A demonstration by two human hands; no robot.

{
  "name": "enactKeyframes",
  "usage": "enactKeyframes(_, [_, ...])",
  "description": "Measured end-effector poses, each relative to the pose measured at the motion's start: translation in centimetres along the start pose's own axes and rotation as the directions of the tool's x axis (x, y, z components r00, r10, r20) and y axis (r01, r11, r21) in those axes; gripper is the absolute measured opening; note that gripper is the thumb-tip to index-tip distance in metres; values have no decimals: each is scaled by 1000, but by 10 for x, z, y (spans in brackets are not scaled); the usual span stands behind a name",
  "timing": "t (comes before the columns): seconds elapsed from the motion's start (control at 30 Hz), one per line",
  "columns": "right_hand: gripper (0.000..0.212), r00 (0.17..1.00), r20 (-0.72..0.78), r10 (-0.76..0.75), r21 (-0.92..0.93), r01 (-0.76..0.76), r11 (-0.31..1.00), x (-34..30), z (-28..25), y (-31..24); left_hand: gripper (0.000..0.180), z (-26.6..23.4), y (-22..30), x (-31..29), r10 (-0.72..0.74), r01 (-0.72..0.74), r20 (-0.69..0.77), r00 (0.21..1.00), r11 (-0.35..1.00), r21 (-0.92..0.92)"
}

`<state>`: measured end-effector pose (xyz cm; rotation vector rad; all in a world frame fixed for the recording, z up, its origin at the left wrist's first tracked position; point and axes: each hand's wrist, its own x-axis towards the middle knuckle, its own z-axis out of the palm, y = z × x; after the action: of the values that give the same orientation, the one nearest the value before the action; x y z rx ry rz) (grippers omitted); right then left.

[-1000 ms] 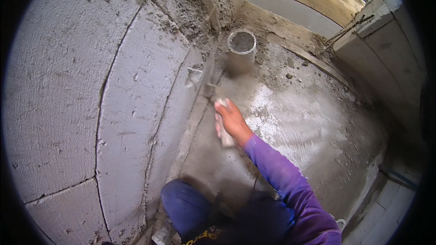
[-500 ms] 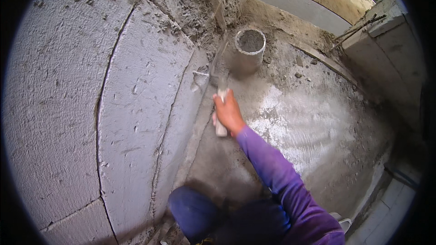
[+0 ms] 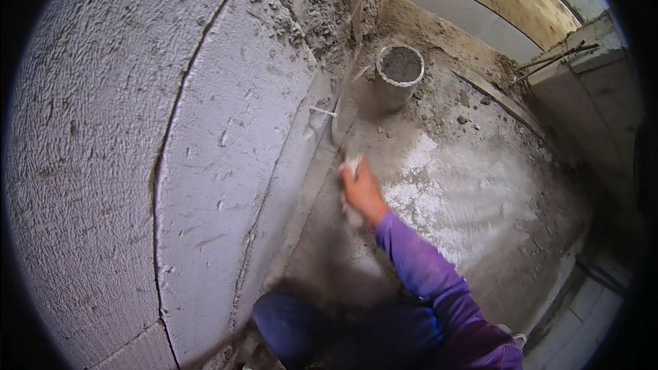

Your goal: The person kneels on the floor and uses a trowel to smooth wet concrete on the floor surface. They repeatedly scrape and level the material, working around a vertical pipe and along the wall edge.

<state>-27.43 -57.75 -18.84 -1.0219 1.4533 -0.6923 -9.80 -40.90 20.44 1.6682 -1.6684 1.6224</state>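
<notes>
My right hand [image 3: 363,192] is closed around a tool with a pale wooden handle [image 3: 354,164], low over the dusty floor at the foot of the block wall. Its working end is blurred, so I cannot make out the tool's kind. To the left of the hand, a short white pipe stub [image 3: 321,115] sticks out at the base of the wall [image 3: 226,144]. Beyond the hand, a wide round pipe [image 3: 399,72] stands upright, with grey material inside its rim. My left hand is out of the picture.
The grey floor [image 3: 473,185] has a whitish patch right of my hand and loose crumbs near the upright pipe. A wooden strip [image 3: 500,99] lies along the far right edge. Thin rods [image 3: 558,59] jut from the right-hand blocks. My knee [image 3: 291,325] is at the bottom.
My right hand and the tool have come a little nearer to me along the wall's foot. The whole view has shifted slightly; the pipes now appear further right.
</notes>
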Motion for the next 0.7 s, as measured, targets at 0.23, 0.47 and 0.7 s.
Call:
enactKeyframes(0.23, [40,991,20,-133,-609,117,784,-27,-59,-53,79,-18,119,-33,72,-62,45,996,978,-197])
enactKeyframes(0.47, [47,960,109,-260,-347,282,895,-31,-60,-28,78,-27,149,-44,61,-44,63,996,969,-242])
enactKeyframes(0.7, [39,972,-14,-233,-579,182,794,-24,-63,-32,78,-25,101,-29,46,-40,36,998,986,-159])
